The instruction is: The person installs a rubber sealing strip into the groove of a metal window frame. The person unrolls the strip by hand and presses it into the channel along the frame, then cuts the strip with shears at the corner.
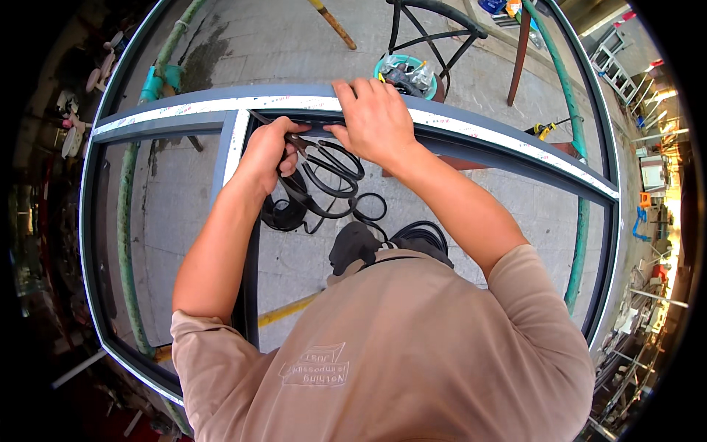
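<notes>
A large dark grey window frame (173, 108) with white printed protective tape spans the view. At its crossbar, my left hand (269, 153) is closed beside the short upright bar. It holds a slim tool with dark reddish-brown handles (300, 141), whose exact kind is partly hidden by the fingers. My right hand (375, 121) grips the crossbar, fingers over the taped top and thumb at the inner edge. A long black rubber strip (335, 186) hangs in loops below the hands, down to the floor. Whether its end sits in the crossbar's groove is hard to see.
Green pipes (127, 243) run beneath the frame on both sides. Beyond the crossbar stand a turquoise basket (406, 74) of bagged items and a black metal stand (434, 33). A yellow-black tool (543, 131) lies at right. More coiled black strip (423, 234) lies by my feet.
</notes>
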